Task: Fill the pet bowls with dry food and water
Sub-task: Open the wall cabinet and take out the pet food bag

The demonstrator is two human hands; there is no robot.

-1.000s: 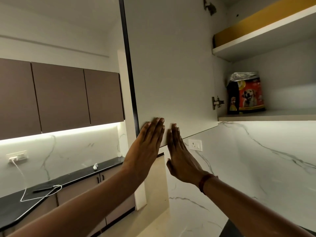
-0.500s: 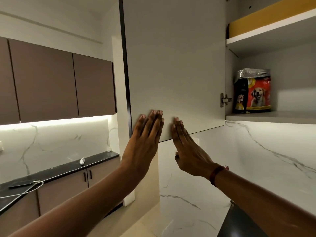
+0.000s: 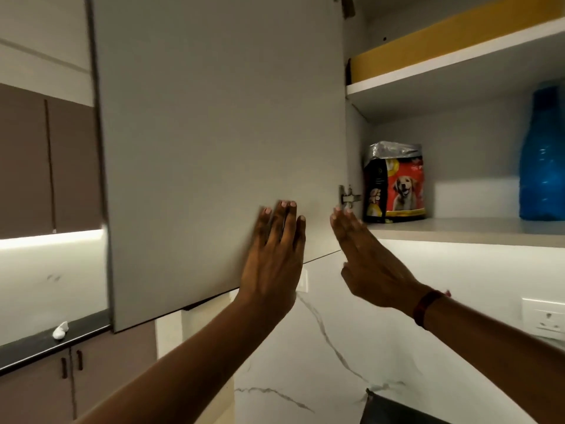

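Cabinet door (image 3: 214, 148) stood swung open at left; we had both palms up, fingers spread flat, gripping nothing. Left hand (image 3: 272, 258) pressed the door. Right hand (image 3: 363, 258) hovered nearer the dog food bag (image 3: 396, 186), which stood upright on the shelf (image 3: 458, 229), far and right of it. Vs. a sec. earlier, a blue bottle (image 3: 542, 154) had come into view at right.

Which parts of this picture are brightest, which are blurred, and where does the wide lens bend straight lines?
Head view: brightest is the glowing under-cabinet light strip at left. The flat open left hand is slightly motion-blurred; the translucent blue plastic bottle at the right edge is soft. The grey open cabinet door leans, its edges skewed by the lens. The red dog-food bag is sharp.
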